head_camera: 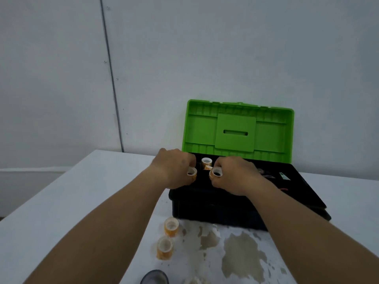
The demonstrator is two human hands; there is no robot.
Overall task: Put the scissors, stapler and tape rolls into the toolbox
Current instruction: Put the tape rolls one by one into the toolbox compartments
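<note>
The left hand (pixel 174 168) is closed around a small orange tape roll (pixel 192 173), its white core facing the camera, held over the left end of the black toolbox (pixel 215 206). The right hand (pixel 235 174) grips a second orange tape roll (pixel 215 173) the same way, fingers curled round it, just beside the first over the same end of the box. Between and just behind the two hands a third tape roll (pixel 206 163) stands inside the toolbox, near its back left corner. Further right in the tray lie a few small dark items and a small green-and-white object (pixel 284 176); I cannot tell what they are. The green lid (pixel 239 130) stands open, tilted back towards the wall. The toolbox sits near the back edge of the white table (pixel 82 191). Two more orange tape rolls (pixel 171 226) (pixel 164 248) stand on the table in front of the box's left front corner, one nearer the front edge than the other. Brownish stains (pixel 242 253) mark the tabletop to their right. A dark round rim (pixel 154 277) shows at the table's front edge
</note>
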